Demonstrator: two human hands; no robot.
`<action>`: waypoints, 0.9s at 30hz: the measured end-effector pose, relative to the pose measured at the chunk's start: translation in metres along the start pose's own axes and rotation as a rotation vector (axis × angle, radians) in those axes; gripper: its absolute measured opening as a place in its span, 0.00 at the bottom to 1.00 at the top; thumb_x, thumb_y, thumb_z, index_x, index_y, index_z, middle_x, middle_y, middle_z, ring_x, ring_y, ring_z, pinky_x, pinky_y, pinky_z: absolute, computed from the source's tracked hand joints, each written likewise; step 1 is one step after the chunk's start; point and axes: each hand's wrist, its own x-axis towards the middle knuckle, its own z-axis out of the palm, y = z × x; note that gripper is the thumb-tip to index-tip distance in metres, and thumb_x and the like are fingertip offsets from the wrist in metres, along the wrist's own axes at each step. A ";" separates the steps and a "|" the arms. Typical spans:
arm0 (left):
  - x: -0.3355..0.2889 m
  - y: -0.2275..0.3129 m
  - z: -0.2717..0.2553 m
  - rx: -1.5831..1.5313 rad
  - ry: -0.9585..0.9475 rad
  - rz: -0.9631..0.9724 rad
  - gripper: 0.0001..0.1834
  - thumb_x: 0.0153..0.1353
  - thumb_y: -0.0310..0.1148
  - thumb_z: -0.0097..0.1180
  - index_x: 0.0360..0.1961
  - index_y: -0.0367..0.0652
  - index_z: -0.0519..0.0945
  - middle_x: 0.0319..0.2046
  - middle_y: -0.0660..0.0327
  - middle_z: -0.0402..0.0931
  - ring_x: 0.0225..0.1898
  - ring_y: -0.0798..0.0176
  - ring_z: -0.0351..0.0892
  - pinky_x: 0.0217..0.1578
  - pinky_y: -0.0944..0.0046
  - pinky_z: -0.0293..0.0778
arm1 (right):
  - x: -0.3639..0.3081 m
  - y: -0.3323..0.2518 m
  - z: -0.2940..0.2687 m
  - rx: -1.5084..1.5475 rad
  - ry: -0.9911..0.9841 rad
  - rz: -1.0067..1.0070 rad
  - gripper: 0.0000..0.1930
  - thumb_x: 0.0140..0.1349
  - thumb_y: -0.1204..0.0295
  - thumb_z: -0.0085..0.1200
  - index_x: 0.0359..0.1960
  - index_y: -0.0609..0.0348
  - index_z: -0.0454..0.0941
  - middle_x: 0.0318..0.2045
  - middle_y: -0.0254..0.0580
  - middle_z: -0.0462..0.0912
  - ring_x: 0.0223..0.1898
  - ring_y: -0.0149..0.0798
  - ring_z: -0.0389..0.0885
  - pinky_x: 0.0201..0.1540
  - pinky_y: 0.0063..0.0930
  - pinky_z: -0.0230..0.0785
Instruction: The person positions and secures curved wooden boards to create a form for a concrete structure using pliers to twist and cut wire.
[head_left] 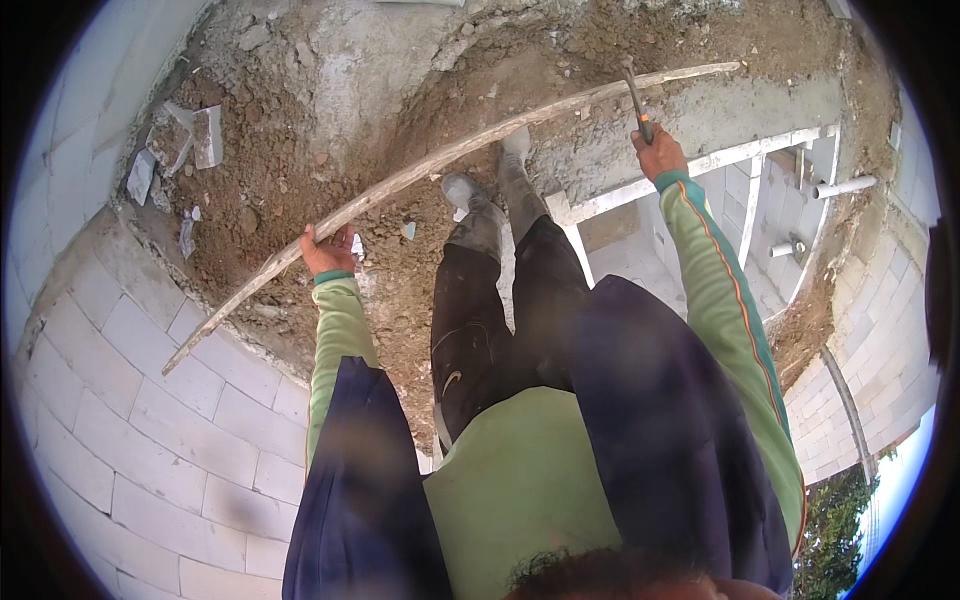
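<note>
A long, narrow wooden plank (440, 157) runs from the lower left up to the far right, looking curved in this view. My left hand (328, 250) is closed around it, toward its near left end. In my right hand (660, 152) is a hammer (640, 118) with a black and orange handle, gripped near the handle's end. The hammer's metal head lies over the plank near its far right end; whether the two touch, I cannot tell. My boots (478, 212), grey with dirt, stand on the soil just on the near side of the plank.
Rough brown soil (260, 165) with broken block pieces (208, 138) spreads to the left. A pale block wall (170, 420) rises at the near left. To the right, a light-coloured frame (700, 165) edges a deep opening beside my feet. Grey pipes (845, 187) stick out beyond it.
</note>
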 end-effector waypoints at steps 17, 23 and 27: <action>0.012 0.013 0.006 0.096 0.012 -0.040 0.46 0.56 0.54 0.55 0.67 0.37 0.51 0.62 0.42 0.55 0.56 0.40 0.65 0.53 0.43 0.68 | -0.015 0.037 0.074 0.352 -0.156 -0.080 0.29 0.61 0.63 0.56 0.64 0.54 0.66 0.48 0.61 0.79 0.52 0.59 0.76 0.54 0.43 0.67; 0.016 0.016 0.006 0.113 -0.023 -0.017 0.48 0.55 0.55 0.56 0.67 0.37 0.51 0.61 0.41 0.56 0.56 0.39 0.66 0.53 0.43 0.69 | -0.012 0.023 0.060 0.265 -0.169 -0.047 0.24 0.63 0.57 0.53 0.59 0.50 0.70 0.45 0.57 0.81 0.50 0.58 0.78 0.52 0.47 0.68; 0.018 0.020 0.005 0.086 0.007 -0.048 0.40 0.54 0.55 0.58 0.58 0.36 0.62 0.52 0.45 0.64 0.50 0.42 0.70 0.50 0.44 0.72 | 0.002 0.030 0.079 0.202 -0.126 -0.029 0.21 0.65 0.52 0.48 0.53 0.48 0.73 0.40 0.53 0.83 0.46 0.58 0.80 0.48 0.51 0.70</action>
